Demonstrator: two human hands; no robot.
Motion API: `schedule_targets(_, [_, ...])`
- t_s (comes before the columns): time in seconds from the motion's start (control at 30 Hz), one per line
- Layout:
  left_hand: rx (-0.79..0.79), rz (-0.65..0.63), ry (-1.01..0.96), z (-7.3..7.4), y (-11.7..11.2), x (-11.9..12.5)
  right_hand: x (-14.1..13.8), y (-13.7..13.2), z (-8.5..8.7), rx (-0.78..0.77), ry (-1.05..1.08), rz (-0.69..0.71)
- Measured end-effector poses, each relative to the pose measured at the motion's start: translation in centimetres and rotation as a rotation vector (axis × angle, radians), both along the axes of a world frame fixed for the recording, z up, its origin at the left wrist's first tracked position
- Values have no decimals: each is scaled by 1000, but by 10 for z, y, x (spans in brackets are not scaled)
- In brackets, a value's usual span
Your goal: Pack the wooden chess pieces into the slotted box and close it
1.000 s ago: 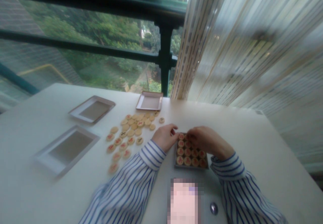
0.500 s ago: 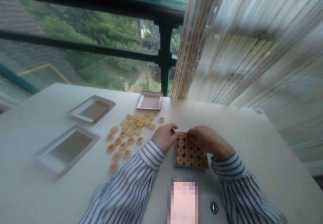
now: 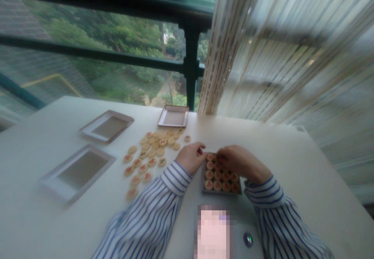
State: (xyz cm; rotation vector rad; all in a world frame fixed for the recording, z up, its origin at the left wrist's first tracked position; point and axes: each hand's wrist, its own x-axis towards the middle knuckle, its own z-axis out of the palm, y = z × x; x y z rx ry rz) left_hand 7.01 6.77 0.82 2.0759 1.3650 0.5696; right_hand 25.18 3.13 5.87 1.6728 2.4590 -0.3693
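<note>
Here, left hand (image 3: 191, 158) half-curled beside box (image 3: 221, 192), right hand (image 3: 242, 162) bunched over pieces (image 3: 217, 185).

The bare left hand (image 3: 191, 157) and right hand (image 3: 242, 164) emerge from long, loose, softly creased sleeves (image 3: 143, 224) in white cloth with narrow blue striping that runs lengthwise but turns crosswise at the left cuff (image 3: 177, 178) and right cuff (image 3: 265, 192).
</note>
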Motion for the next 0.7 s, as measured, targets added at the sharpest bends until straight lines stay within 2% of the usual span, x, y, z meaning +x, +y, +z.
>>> schedule_targets(0.3, [25,1,-9,4,0,-2,3,1,-4,37,-3,-28])
schedule_targets(0.7, [56,2,-47,30,-4,-9,1,-2,7,184,-3,-77])
